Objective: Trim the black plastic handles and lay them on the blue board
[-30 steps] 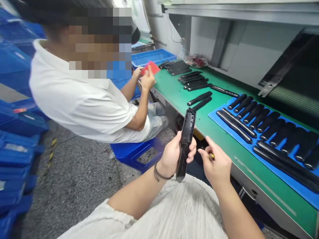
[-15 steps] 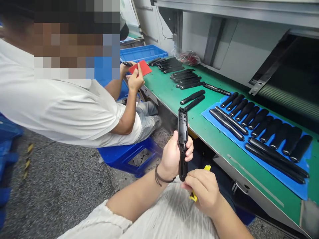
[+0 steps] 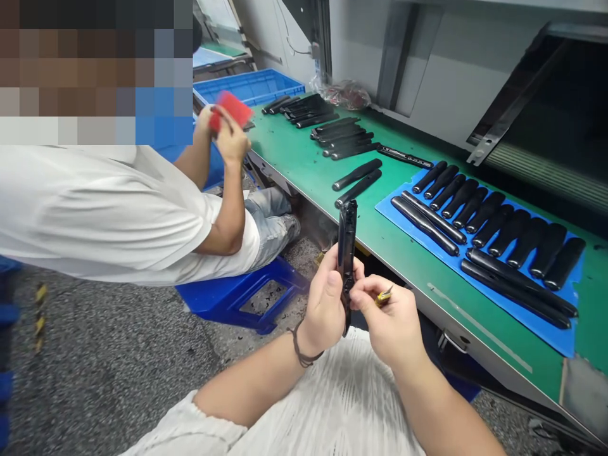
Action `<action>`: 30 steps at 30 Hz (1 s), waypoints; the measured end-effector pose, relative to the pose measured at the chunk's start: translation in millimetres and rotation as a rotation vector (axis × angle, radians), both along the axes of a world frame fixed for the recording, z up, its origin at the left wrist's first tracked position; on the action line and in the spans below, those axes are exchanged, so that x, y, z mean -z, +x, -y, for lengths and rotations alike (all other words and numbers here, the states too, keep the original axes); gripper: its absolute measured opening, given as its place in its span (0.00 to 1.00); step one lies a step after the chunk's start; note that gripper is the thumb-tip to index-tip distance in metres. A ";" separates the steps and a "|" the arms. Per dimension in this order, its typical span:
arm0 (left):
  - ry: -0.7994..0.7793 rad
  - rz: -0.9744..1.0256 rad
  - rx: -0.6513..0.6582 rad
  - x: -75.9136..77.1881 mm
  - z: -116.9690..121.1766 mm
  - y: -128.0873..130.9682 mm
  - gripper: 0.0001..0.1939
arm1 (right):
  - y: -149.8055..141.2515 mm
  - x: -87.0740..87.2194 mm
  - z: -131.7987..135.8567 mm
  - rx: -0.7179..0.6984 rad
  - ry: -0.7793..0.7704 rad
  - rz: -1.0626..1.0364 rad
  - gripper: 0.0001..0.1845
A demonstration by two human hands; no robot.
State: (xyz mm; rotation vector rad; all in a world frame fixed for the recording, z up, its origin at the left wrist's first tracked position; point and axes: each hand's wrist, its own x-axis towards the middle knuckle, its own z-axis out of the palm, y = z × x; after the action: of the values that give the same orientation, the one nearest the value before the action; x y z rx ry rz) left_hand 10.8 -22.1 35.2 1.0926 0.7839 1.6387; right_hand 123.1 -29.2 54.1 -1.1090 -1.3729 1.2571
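Observation:
My left hand (image 3: 325, 301) is wrapped round a long black plastic housing (image 3: 348, 237), held upright above my lap with its edge turned towards me. The thumb lies along its left side. My right hand (image 3: 396, 320) is closed on a small yellow cutter knife (image 3: 382, 296); a pointed tip sticks out to the right, and the rest is hidden in the palm. Right thumb and index finger pinch at the lower right edge of the housing, touching it. Whatever small bit may be between these fingertips is hidden.
On the green bench (image 3: 408, 266) a blue mat (image 3: 387, 208) bears several black housings in rows. More black pieces (image 3: 342, 136) lie farther back, near a blue crate (image 3: 256, 85). At left a co-worker in a white shirt (image 3: 104, 209) holds a red sheet (image 3: 235, 111), above a blue stool (image 3: 228, 291).
The housing has turned edge-on in my left hand. My right hand has moved up from its bottom end to its lower side, and the knife has swung round. The co-worker's red sheet has shifted.

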 end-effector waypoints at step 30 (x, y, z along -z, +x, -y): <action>-0.343 -0.306 0.303 14.0 13.0 -14.0 0.32 | 81.8 -37.2 -64.0 0.227 1.130 1.237 0.32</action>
State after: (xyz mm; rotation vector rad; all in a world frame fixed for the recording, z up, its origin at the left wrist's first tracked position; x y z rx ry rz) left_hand -3.2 -35.0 21.2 1.1597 1.0007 1.0514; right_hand 204.8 34.7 91.3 -1.0792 -2.2462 -0.6278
